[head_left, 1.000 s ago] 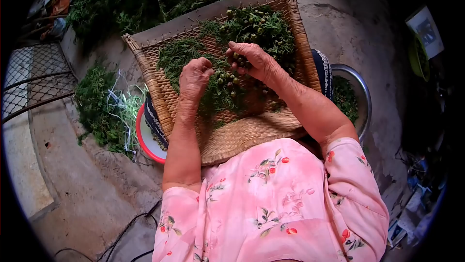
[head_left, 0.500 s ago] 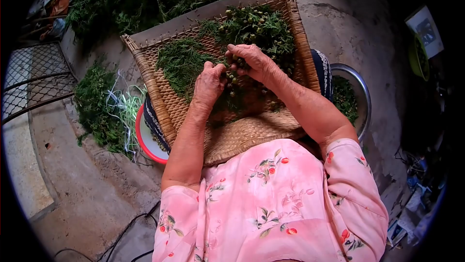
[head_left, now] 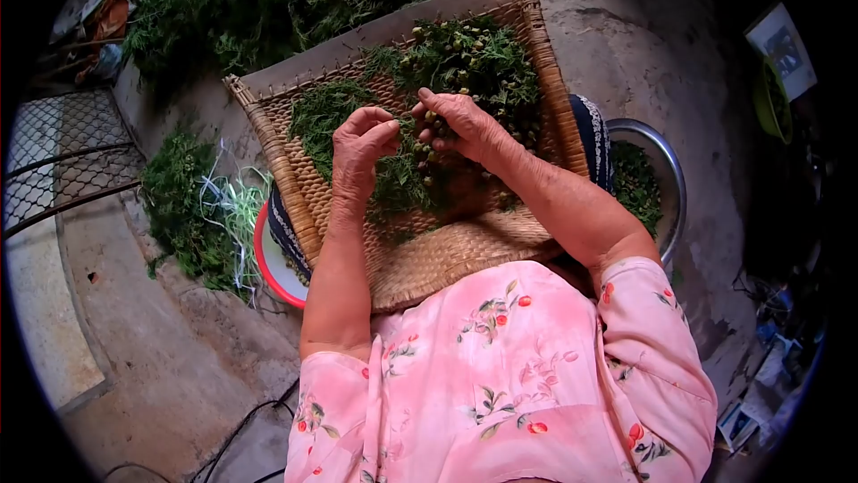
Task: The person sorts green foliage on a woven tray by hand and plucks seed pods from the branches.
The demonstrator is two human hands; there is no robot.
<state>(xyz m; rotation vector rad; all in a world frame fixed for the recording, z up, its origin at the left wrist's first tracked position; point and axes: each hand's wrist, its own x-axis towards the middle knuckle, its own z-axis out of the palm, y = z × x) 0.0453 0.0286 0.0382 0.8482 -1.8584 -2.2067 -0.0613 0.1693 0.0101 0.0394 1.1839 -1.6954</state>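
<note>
A woven wicker winnowing basket [head_left: 429, 260] rests across the lap. At its upper right lies a heap of green sprigs with small round cones [head_left: 487, 58]; flat leafy sprigs [head_left: 326, 117] lie at its left. My right hand [head_left: 460, 130] is curled around a cone-bearing sprig [head_left: 433, 133], some of which hangs below the fingers. Just left of it, apart from it, is my left hand [head_left: 365, 148], thumb and forefinger pinched together. Whatever is in that pinch is too small to make out. More greenery [head_left: 402, 184] lies below the hands.
A large pile of leafy branches [head_left: 295, 0] lies beyond the basket. Left are a red-rimmed white basin [head_left: 265, 255], pale plastic strips [head_left: 241, 215] and a mesh rack [head_left: 71, 143]. A metal basin [head_left: 679, 188] with greenery stands at right. Cables [head_left: 237, 429] cross the floor.
My left hand has moved left and away from my right hand, its fingers now pinched. The right hand stays nearly in place, still around the sprig.
</note>
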